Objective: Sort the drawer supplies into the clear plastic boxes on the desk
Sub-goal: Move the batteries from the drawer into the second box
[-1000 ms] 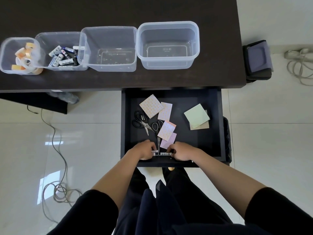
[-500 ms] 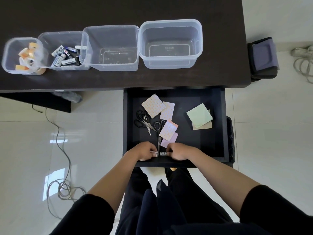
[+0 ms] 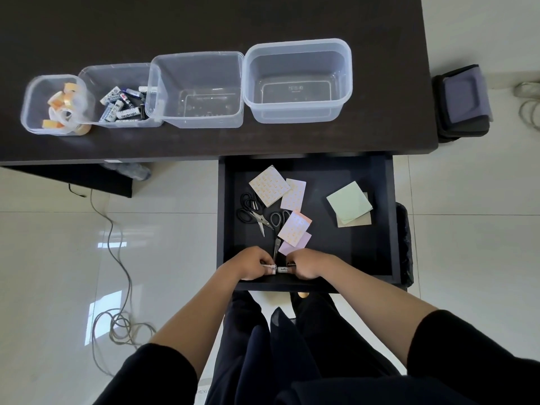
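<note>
The open black drawer [image 3: 391, 217] holds two pairs of scissors [image 3: 254, 213], patterned note pads [image 3: 270, 185] and green sticky notes [image 3: 349, 204]. At its front edge both hands curl around batteries: my left hand [image 3: 251, 263] pinches a white battery [image 3: 270, 268], and my right hand [image 3: 308, 263] grips a labelled battery [image 3: 283, 269]. On the dark desk [image 3: 204, 19] stand four clear boxes: a tape box [image 3: 54, 105], a battery box [image 3: 122, 96], and two empty ones [image 3: 198, 89] [image 3: 298, 80].
A grey cable [image 3: 117, 258] trails over the tiled floor at left. A black bag [image 3: 461, 103] sits on the floor right of the desk. A dark bin [image 3: 404, 244] stands against the drawer's right side. My dark-clothed legs are under the drawer front.
Both hands stay at the drawer's front edge on the batteries, with fingers shifting slightly. The view has drifted a little; nothing else moved.
</note>
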Demonstrator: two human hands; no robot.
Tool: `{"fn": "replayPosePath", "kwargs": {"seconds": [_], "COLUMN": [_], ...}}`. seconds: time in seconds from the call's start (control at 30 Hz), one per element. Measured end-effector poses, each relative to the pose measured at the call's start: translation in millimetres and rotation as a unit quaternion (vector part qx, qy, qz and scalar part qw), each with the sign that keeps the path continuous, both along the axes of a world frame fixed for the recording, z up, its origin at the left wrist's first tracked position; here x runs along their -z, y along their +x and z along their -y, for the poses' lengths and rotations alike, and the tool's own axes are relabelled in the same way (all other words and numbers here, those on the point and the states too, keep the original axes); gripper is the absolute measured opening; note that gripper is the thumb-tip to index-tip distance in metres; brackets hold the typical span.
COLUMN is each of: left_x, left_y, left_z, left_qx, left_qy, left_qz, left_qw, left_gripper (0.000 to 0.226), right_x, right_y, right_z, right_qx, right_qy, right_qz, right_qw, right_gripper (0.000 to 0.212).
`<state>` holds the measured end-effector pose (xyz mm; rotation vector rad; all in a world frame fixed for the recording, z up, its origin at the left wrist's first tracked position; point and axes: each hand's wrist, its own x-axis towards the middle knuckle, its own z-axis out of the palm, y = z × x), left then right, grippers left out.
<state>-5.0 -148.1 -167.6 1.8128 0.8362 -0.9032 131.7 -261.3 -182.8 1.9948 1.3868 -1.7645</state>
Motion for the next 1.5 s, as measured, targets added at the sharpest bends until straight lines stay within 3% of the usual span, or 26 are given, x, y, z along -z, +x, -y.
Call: {"fn": "replayPosePath", "kwargs": {"seconds": [0.13,0.33,0.47,0.63,0.8,1.0,1.27,1.5], "left_x": [-6.4,-29.3,-48.8,-83.1,-115.8,-152.9,-172.2,-168.7], "left_y": [-4.0,-9.4,-12.5,-8.0,-10.3,-19.8,-34.8,-36.2], "left_z": [1.2,-0.9,-16.0,-54.5,-116.8,-200.1,-305.5,-350.8], "left_qx": [-0.028,-0.128,-0.168,-0.263,-0.28,-0.332,-0.31,-0.239], "left_qy": [0.016,0.052,0.087,0.105,0.171,0.254,0.289,0.301], "left_qz": [0.019,0.102,0.153,0.221,0.281,0.359,0.313,0.264], "left_qw": [0.999,0.985,0.97,0.933,0.902,0.834,0.85,0.885], "left_gripper": [0.016,0.013,0.013,0.019,0.018,0.022,0.03,0.022], "right_x": [-5.9,-23.8,-46.3,-72.5,-116.2,-172.7,-200.9,-186.6], "right_y": [2.4,4.3,4.5,5.2,-3.5,-25.8,-60.8,-78.4], "right_z": [9.6,16.0,2.4,-42.1,-107.5,-199.9,-309.7,-363.8], "right_qx": [0.08,0.188,0.24,0.257,0.323,0.326,0.369,0.351], "right_qy": [0.029,0.086,0.149,0.19,0.26,0.379,0.418,0.405], "right_qz": [-0.017,-0.037,-0.031,-0.008,0.004,-0.004,0.021,0.1], "right_qw": [0.996,0.978,0.959,0.947,0.91,0.866,0.83,0.838], "right_gripper": [0.019,0.03,0.022,0.017,0.016,0.014,0.017,0.019]}}
